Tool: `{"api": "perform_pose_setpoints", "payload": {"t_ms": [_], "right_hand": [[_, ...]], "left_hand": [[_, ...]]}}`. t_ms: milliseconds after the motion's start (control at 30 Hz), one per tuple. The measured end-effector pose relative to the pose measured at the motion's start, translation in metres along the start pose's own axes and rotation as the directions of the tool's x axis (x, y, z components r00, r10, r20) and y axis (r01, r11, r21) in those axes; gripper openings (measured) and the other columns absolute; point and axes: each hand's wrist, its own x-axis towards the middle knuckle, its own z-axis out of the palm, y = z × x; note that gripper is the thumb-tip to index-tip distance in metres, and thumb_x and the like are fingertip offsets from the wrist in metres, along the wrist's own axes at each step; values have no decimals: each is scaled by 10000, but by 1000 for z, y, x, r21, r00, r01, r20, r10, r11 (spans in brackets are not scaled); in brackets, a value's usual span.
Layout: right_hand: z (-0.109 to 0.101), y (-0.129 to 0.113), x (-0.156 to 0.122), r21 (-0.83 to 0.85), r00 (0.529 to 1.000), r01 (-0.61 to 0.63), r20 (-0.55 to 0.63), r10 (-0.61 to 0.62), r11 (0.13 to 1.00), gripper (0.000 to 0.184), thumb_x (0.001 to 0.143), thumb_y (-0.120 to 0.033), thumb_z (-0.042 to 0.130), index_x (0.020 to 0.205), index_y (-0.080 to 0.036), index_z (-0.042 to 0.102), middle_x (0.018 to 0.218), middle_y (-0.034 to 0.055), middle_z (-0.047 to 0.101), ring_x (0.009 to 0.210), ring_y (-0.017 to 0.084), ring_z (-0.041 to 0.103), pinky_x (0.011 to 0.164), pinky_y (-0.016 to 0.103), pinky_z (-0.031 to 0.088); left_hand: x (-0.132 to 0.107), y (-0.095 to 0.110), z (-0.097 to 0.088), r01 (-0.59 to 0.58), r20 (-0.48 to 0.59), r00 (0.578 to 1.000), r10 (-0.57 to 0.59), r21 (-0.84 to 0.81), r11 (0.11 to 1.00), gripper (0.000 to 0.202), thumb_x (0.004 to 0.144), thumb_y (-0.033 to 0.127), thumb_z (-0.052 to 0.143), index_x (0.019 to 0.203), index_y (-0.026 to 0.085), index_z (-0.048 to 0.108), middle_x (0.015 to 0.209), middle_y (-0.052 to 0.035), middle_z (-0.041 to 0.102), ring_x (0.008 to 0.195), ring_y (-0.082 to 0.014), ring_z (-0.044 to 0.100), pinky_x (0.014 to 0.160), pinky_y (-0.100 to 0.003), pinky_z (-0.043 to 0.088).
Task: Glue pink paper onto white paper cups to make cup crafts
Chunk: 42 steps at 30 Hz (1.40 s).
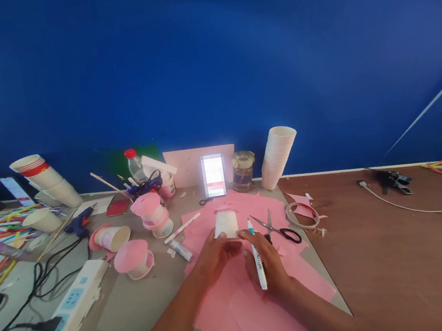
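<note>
Above pink paper sheets [229, 302], a white paper cup [226, 224] is between my two hands, its rim towards me. My left hand [221, 254] is closed round the cup's near left side. My right hand [266, 261] steadies the near right side and also grips a white acrylic marker [259, 265] with a teal band, tip pointing away from me. Some fingers are hidden behind the cup and marker. Just right of the cup lie scissors [287, 234] with black handles. Left of it lie a white pen [183, 228] and a small tube [181, 250].
Pink-topped cups [133, 259] stand at left, near a power strip [62, 327] and a glue gun [78, 223]. A lit phone [214, 175], a glass jar [243, 170] and a leaning cup stack [278, 157] line the blue wall. A tape roll [302, 215] lies right.
</note>
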Motion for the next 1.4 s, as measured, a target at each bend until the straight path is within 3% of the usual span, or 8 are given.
{"api": "perform_pose_setpoints", "payload": {"t_ms": [100,200,367,567,867,1033,1167,1400], "right_hand": [[0,-1,0,14,996,-34,-84,35,999,501,831,-78,456,1302,-228,375,1069,107,596,1006,232,587,863,436,493],[-1,-1,0,42,993,-71,-90,75,997,488,826,-73,452,1287,-215,385,1041,101,585,950,211,597,856,422,495],[-1,0,1,55,992,-111,-55,114,992,455,831,-91,453,1266,-217,403,958,77,593,861,191,618,788,384,522],[1,3,-2,66,994,-81,-63,85,995,462,854,-104,440,1293,-237,379,1056,100,593,817,184,630,762,396,532],[-1,7,3,19,949,-196,-248,194,980,472,860,-147,464,1318,-191,360,1215,146,521,1122,258,524,924,502,454],[-2,9,3,69,929,-285,-226,293,956,441,873,-162,446,1307,-188,373,1239,150,508,1118,258,528,918,505,457],[0,9,2,80,932,-305,-181,314,949,449,871,-163,448,1311,-194,369,1242,144,508,1134,258,520,921,504,451],[-4,9,5,119,926,-280,-227,301,953,424,886,-172,430,1307,-194,380,1288,141,480,1202,254,469,992,513,393]], "left_hand": [[1,-1,-2,14,13,1000,-13,-59,998,473,819,531,511,996,103,609,887,-136,670,823,-231,634,813,-406,461],[2,1,-2,39,-17,999,-42,-127,991,569,812,609,446,966,88,616,862,-142,672,784,-232,639,785,-399,464],[0,7,2,34,-32,999,-41,-193,981,589,822,617,411,960,79,609,837,-143,669,745,-244,644,719,-402,475],[-2,10,5,64,23,998,-60,-226,972,553,836,603,393,923,101,608,734,-92,654,637,-203,634,659,-349,467],[-3,2,7,88,38,996,-82,-186,979,460,836,537,451,971,122,598,652,-56,640,518,-156,559,622,-325,443],[-3,0,8,2,-16,1000,-3,-97,995,405,814,510,508,935,130,582,578,-38,608,592,-182,587,633,-326,463],[-6,0,13,-100,-28,994,101,31,995,299,808,424,568,950,161,550,698,-40,629,602,-161,573,577,-307,460],[-10,0,17,-69,-8,998,70,116,991,327,796,404,603,1016,165,561,732,-37,608,625,-149,557,617,-306,429]]}}
